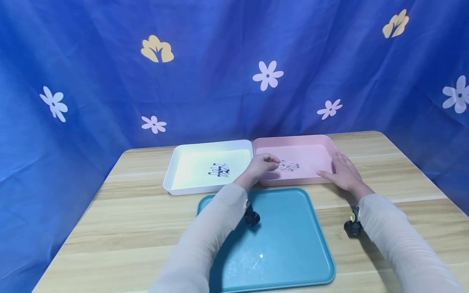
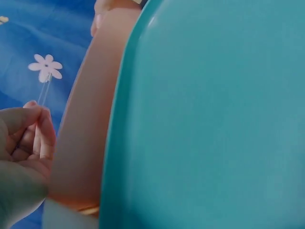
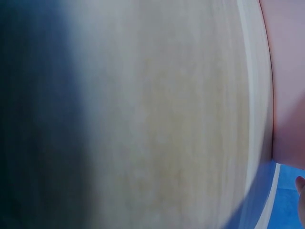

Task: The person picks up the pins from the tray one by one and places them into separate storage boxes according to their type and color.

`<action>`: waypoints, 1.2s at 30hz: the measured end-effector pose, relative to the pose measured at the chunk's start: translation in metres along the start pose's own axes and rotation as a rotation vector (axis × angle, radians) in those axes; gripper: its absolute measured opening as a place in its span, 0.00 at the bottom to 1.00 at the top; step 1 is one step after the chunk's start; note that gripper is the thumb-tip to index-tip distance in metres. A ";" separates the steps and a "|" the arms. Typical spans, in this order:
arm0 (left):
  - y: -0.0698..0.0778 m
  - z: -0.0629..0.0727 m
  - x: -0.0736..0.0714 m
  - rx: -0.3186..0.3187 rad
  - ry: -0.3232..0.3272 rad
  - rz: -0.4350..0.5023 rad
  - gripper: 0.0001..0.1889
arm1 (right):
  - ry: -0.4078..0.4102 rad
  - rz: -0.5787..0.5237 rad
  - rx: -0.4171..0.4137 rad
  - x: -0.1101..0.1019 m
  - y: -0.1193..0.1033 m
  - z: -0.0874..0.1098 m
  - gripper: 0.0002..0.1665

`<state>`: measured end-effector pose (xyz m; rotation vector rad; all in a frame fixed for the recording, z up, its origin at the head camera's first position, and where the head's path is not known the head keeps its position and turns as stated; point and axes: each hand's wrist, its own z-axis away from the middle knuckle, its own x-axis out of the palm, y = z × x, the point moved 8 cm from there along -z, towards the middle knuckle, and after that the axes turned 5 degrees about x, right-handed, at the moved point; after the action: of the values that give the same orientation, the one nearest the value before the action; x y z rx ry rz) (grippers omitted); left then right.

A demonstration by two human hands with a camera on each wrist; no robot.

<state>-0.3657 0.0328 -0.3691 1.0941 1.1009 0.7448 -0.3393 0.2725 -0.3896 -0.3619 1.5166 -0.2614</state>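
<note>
My left hand is over the left part of the pink tray, pinching a slim safety pin between thumb and fingertips. Its tip points away from the fingers in the left wrist view. Just beyond the fingers, a small pile of pale safety pins lies on the pink tray's floor. My right hand rests at that tray's front right corner, thumb at the front rim and fingers along the right wall. In the right wrist view, only a fingertip shows at the edge.
A white tray stands left of the pink one, holding a pile of dark-headed safety pins. Nearer, a teal tray lies under my left forearm, with one safety pin on it. All stand on a wooden table before a blue curtain.
</note>
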 end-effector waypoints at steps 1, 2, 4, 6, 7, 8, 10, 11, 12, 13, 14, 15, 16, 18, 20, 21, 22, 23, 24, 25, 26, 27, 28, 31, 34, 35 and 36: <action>0.000 -0.004 0.001 -0.003 0.015 -0.010 0.06 | 0.001 0.000 0.000 0.000 0.000 0.000 0.60; -0.001 -0.007 0.003 -0.002 0.029 -0.014 0.05 | 0.002 -0.004 0.002 -0.001 -0.001 0.000 0.60; 0.000 -0.014 0.006 -0.001 0.055 -0.030 0.05 | 0.006 -0.005 0.003 -0.002 -0.001 0.000 0.60; -0.001 -0.020 0.009 -0.010 0.080 -0.051 0.04 | 0.008 -0.005 0.004 -0.002 0.000 0.000 0.60; -0.002 -0.023 0.010 -0.016 0.091 -0.069 0.04 | 0.010 -0.006 0.005 -0.003 0.000 -0.001 0.60; -0.004 -0.026 0.011 -0.028 0.100 -0.084 0.04 | 0.010 -0.006 0.006 -0.002 0.000 -0.001 0.60; -0.008 -0.030 0.013 -0.060 0.117 -0.115 0.04 | 0.010 0.000 -0.001 -0.001 0.000 -0.002 0.59; -0.010 -0.032 0.014 -0.079 0.126 -0.133 0.04 | 0.010 0.003 -0.006 -0.001 0.000 -0.002 0.59; -0.012 -0.033 0.014 -0.099 0.134 -0.148 0.04 | 0.010 0.008 -0.012 0.000 -0.001 -0.003 0.59; -0.014 -0.034 0.014 -0.111 0.143 -0.167 0.04 | 0.010 0.010 -0.015 0.000 -0.001 -0.004 0.59; -0.015 -0.035 0.015 -0.122 0.152 -0.184 0.04 | 0.010 0.012 -0.020 0.001 -0.001 -0.005 0.59; -0.016 -0.036 0.015 -0.126 0.158 -0.203 0.04 | 0.011 0.014 -0.022 0.001 -0.001 -0.005 0.59; -0.016 -0.036 0.016 -0.125 0.164 -0.221 0.04 | 0.011 0.014 -0.021 0.002 -0.001 -0.006 0.59; -0.015 -0.037 0.018 -0.115 0.166 -0.252 0.04 | 0.009 0.017 -0.013 0.002 0.000 -0.006 0.59; -0.013 -0.038 0.021 -0.098 0.161 -0.288 0.04 | 0.009 0.016 -0.001 0.002 0.002 -0.006 0.59; -0.013 -0.038 0.023 -0.093 0.157 -0.299 0.04 | 0.009 0.018 0.005 0.002 0.003 -0.005 0.59; -0.012 -0.038 0.025 -0.091 0.155 -0.310 0.04 | 0.009 0.016 0.008 0.002 0.003 -0.005 0.59; -0.012 -0.039 0.026 -0.090 0.153 -0.319 0.04 | 0.006 0.017 0.011 0.002 0.003 -0.005 0.59; -0.011 -0.039 0.028 -0.090 0.151 -0.328 0.04 | 0.004 0.015 0.014 0.003 0.004 -0.004 0.59; -0.011 -0.040 0.029 -0.093 0.150 -0.333 0.04 | 0.001 0.014 0.015 0.003 0.004 -0.004 0.59; -0.011 -0.040 0.030 -0.094 0.147 -0.336 0.04 | -0.002 0.014 0.016 0.003 0.004 -0.004 0.59; -0.011 -0.040 0.031 -0.093 0.144 -0.340 0.04 | -0.004 0.013 0.016 0.003 0.003 -0.004 0.59; -0.010 -0.040 0.033 -0.091 0.139 -0.347 0.04 | -0.006 0.014 0.016 0.004 0.003 -0.004 0.59; -0.009 -0.041 0.038 -0.091 0.127 -0.360 0.04 | -0.003 0.022 0.016 0.003 0.003 -0.004 0.59; -0.007 -0.042 0.041 -0.090 0.119 -0.378 0.05 | -0.003 0.024 0.016 0.002 0.003 -0.003 0.59; -0.007 -0.042 0.042 -0.091 0.116 -0.383 0.05 | -0.004 0.024 0.017 0.002 0.003 -0.004 0.59; -0.007 -0.043 0.042 -0.090 0.113 -0.387 0.05 | -0.005 0.024 0.018 0.001 0.003 -0.004 0.59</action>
<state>-0.3932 0.0815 -0.3920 0.7386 1.3142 0.5457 -0.3429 0.2740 -0.3921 -0.3295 1.5114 -0.2550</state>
